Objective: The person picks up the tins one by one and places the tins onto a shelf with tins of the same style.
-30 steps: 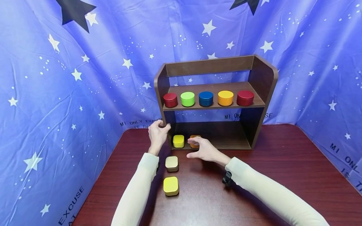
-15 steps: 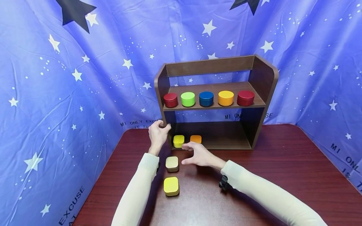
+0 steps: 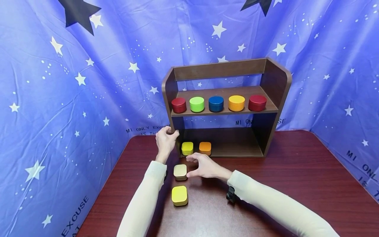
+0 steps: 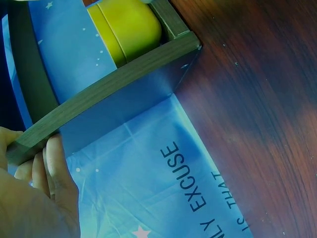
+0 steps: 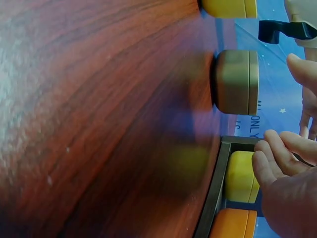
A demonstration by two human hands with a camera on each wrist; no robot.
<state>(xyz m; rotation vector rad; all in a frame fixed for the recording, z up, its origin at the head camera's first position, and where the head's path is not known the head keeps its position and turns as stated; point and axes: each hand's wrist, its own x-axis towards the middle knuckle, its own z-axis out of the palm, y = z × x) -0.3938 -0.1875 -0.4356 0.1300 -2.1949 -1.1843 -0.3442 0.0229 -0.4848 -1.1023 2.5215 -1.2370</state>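
My left hand (image 3: 165, 142) grips the left side panel of a brown wooden shelf (image 3: 222, 152); in the left wrist view its thumb and fingers pinch the panel's edge (image 4: 106, 82). With thumb and fingers spread apart, my right hand (image 3: 205, 165) is just right of a pale gold square tin (image 3: 180, 171) on the table; nothing is in its grasp. Nearer the front stands a yellow square tin (image 3: 179, 195). On the lower shelf, a yellow tin (image 3: 187, 148) and an orange tin (image 3: 205, 148) sit side by side at the left.
Several round tins stand in a row on the upper shelf: dark red (image 3: 179, 105), green (image 3: 196, 104), blue (image 3: 216, 103), orange-yellow (image 3: 236, 103) and another red (image 3: 257, 103). A blue starry curtain (image 3: 97, 82) surrounds the reddish-brown table (image 3: 302, 171).
My right hand has moved from in front of the orange tin leftward and nearer, to beside the pale gold tin, uncovering the orange one. My left hand stays on the shelf panel.
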